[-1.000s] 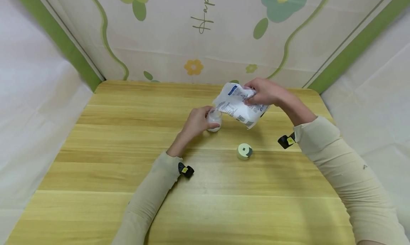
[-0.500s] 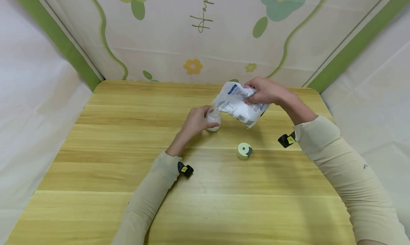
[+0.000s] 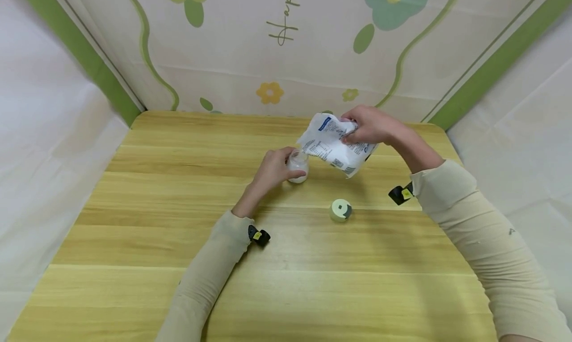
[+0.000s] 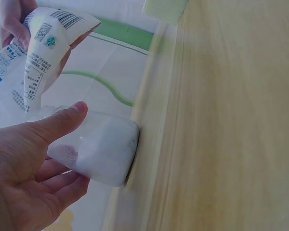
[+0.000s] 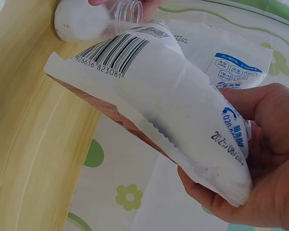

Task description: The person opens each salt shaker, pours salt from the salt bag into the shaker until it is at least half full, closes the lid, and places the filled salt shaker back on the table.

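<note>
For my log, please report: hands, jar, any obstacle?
Left hand grips clear jar, white contents inside. Right hand holds printed packet, corner at jar mouth. Pale-green cylinder apart, not obstructing.

I reach both arms (image 3: pixel 207 270) forward, my left hand (image 3: pixel 273 170) gripping with curled fingers (image 4: pixel 72 191), my right hand (image 3: pixel 371 126) pinching, held higher.

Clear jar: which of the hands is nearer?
Left. The left hand grips the clear jar; the right hand is off to its right, not touching it, holding the white bag tipped at the jar's mouth.
</note>
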`<state>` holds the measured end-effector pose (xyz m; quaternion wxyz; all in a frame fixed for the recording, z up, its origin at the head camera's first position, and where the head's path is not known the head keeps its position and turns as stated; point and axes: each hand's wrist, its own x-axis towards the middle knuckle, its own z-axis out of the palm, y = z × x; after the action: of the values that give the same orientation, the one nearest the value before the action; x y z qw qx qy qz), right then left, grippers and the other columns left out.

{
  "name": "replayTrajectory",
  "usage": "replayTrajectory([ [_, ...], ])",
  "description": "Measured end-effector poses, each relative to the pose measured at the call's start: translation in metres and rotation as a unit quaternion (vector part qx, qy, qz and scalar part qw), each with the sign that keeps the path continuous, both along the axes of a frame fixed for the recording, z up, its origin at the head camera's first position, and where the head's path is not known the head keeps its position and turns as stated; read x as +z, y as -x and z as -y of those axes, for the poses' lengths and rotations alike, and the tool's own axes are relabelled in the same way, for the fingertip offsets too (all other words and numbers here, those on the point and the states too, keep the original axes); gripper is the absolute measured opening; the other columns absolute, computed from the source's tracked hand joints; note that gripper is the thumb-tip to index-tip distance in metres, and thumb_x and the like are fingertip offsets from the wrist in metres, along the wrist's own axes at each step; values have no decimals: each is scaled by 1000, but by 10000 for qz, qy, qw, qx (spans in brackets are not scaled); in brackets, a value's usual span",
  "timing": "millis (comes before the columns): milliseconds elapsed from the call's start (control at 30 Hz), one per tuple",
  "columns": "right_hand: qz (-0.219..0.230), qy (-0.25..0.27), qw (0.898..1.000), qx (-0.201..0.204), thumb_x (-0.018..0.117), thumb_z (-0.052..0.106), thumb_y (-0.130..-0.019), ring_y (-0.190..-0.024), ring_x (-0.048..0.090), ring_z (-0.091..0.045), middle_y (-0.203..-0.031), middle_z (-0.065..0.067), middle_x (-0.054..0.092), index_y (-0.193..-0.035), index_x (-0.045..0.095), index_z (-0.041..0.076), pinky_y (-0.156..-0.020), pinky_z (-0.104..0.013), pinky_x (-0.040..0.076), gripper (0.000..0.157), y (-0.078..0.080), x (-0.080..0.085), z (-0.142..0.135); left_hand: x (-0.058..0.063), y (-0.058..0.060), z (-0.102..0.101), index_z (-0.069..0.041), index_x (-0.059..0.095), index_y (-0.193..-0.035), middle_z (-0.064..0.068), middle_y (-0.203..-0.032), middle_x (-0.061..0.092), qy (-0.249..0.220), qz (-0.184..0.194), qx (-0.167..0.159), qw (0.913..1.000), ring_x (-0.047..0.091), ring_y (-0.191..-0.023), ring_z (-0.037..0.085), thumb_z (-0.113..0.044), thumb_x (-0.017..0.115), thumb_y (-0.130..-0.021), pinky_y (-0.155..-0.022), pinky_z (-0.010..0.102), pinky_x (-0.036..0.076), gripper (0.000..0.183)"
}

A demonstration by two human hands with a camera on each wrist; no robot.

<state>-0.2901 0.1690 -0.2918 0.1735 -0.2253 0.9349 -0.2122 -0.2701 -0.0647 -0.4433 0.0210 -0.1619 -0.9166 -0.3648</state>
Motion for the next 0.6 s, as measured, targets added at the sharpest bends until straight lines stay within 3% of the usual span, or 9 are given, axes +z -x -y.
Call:
replayTrajectory([
  [600, -100, -43, 9999, 77, 66, 6, -82, -73, 65, -22, -98, -17, 65, -107, 61, 0, -63, -32, 54, 27, -1, 6, 1, 1, 1, -3, -6, 60, -122, 8, -107, 67, -140, 70, -46, 9999, 60, -87, 16, -35, 82, -69, -74, 29, 50, 64],
])
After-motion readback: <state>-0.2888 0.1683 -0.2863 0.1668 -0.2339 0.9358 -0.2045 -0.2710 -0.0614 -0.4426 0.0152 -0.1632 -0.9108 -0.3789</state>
